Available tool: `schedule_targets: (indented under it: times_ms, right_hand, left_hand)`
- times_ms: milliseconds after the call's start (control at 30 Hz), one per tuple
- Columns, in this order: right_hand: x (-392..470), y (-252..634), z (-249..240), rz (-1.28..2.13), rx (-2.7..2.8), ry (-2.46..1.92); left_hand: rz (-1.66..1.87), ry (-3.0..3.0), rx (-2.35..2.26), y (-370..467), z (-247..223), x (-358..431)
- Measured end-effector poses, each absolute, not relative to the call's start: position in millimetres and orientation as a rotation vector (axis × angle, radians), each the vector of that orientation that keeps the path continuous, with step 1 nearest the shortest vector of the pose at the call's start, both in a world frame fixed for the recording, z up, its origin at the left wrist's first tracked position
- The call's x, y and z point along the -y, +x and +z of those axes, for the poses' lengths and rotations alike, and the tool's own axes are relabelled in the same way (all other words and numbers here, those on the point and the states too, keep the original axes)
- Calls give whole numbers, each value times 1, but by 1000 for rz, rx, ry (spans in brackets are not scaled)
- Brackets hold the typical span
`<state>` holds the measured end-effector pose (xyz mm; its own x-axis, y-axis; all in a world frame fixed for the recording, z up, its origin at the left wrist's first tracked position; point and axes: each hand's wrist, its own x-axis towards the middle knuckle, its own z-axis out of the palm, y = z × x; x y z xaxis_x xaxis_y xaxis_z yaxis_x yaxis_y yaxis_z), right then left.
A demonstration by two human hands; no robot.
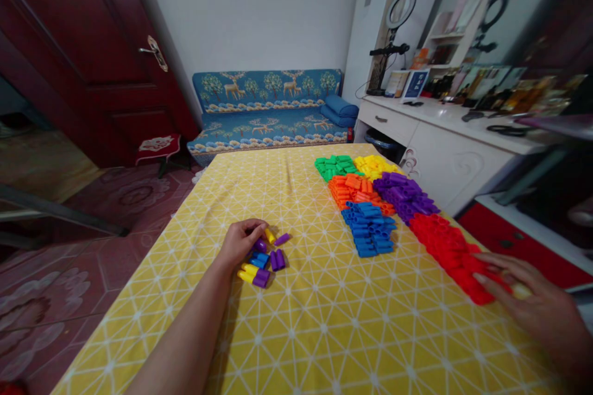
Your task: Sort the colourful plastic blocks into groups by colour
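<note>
My left hand rests on the table, its fingers curled and closed around a bullet-shaped plastic building block, partly hidden; whether it is the purple or the yellow one at the fingertips is hard to tell. Close beside it lie a yellow block, a loose purple block, a pair of purple blocks, blue blocks and joined yellow-and-purple blocks. At the right, my right hand reaches over the pile of red blocks, thumb and fingers apart. Something pale yellow shows blurred beneath its fingers.
Piles of green, yellow, orange, purple and blue blocks lie on the yellow patterned tablecloth. Beyond stand a blue sofa and, at right, a white dressing table.
</note>
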<state>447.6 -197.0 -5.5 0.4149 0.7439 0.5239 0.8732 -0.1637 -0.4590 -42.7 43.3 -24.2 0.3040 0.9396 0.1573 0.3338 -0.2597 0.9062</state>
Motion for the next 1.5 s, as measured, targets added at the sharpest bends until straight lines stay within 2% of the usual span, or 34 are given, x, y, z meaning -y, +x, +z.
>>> schedule_targets:
  times_ms: [233, 367, 500, 633, 800, 933, 1100, 1267, 1400, 1500]
  right_hand:
    - [190, 448, 0, 9, 1458, -1850]
    - [187, 426, 14, -116, 1498, -1780]
    - [161, 366, 28, -174, 1610, -1533]
    - [113, 276, 24, 163, 1894, -1274]
    - [64, 180, 5, 501, 2241, -1353]
    - [45, 146, -6, 466, 2366, -1379]
    - [32, 142, -17, 256, 2253, -1358]
    - [26, 148, -24, 215, 2027, -1368]
    - [19, 154, -26, 384, 1766, -1395]
    - [13, 160, -27, 750, 1446, -1325]
  left_hand:
    - [952, 1781, -1147, -42, -23, -43]
    - [948, 1762, -1150, -41, -23, -42]
    - [959, 1776, -1162, -40, -23, -41]
    - [970, 1745, -1131, -41, -24, -40]
    - [994, 1746, -1115, -42, -25, -41]
    - [1003, 1743, -1110, -42, -27, -43]
    - [1010, 1781, -1102, -42, -28, -44]
    - [970, 2001, -1070, -43, -23, -42]
    - [949, 2302, -1053, -42, -14, -39]
    - [995, 2457, -1064, -36, -5, -34]
